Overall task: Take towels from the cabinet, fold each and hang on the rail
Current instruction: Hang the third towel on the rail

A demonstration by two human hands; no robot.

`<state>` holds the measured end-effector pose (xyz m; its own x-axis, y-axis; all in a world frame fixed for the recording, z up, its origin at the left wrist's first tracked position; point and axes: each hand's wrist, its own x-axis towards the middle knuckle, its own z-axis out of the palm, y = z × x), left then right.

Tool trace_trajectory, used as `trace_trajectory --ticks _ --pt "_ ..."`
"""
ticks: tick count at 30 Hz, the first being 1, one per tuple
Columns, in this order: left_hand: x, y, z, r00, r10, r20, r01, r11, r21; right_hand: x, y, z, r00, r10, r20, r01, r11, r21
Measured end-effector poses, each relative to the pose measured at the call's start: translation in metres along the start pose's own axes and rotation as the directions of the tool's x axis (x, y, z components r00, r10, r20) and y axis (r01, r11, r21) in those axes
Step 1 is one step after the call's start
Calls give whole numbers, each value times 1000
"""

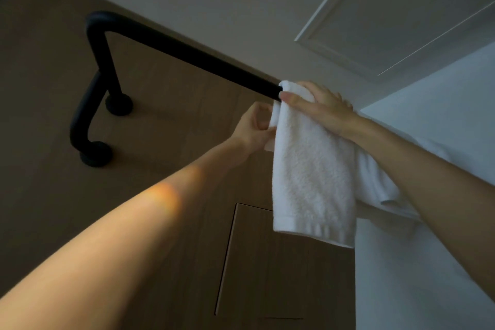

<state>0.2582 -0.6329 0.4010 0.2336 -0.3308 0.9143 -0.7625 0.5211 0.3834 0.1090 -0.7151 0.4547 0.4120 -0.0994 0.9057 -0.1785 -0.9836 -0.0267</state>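
Pinches, with the curled fingers (pixel 261 123) of the left hand (pixel 251 126), the left edge of a folded white terry hand towel (pixel 313 177), just below the bar. Cups the right hand (pixel 318 104) over the top of the fold, with the thumb pressed flat on the front face and the other fingers wrapped over the crest, their tips hidden behind. Holds nothing else in either hand.

Drapes the towel over a matt black tubular metal rail (pixel 187 53), at the point where the bar disappears under the cloth. Leaves the front flap hanging straight, hem lowest, against a larger white towel (pixel 428 262) on its right. Cannot tell how far the back flap hangs. Shows a brown wood-grain wall panel (pixel 53 94) behind, carrying the rail's round feet.

Looks like the hanging step, with only the squaring-up left. To do it well:
- Keep the right palm down on the crest as an anchor, so nothing slides off the bar.
- Draw the pinched edge down and slightly outward until the layers lie flush.
- Tug gently, since terry grips itself and bunches under a hard pull.
- Check that front and back hang evenly before letting go, top hand last.
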Motion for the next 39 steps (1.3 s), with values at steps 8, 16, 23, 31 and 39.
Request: trace_trajectory --ticks 8,16,23,31,39 --pt "-26 10 -18 999 1 54 -2 1000 11 -16 -16 11 999 -16 -45 10 989 -145" --pt "-63 8 -14 996 -43 76 55 986 -160 -33 -14 18 992 -110 -59 98 980 -175" --pt "-81 15 -13 992 -100 80 114 973 -199 -51 -11 22 990 -119 -70 102 974 -203" --pt "-94 28 -3 977 -213 25 213 948 -237 -61 -9 28 990 -116 -81 98 975 -197" --pt "-88 49 14 967 -199 160 223 963 -154 -55 6 12 981 -154 -121 103 932 -348"
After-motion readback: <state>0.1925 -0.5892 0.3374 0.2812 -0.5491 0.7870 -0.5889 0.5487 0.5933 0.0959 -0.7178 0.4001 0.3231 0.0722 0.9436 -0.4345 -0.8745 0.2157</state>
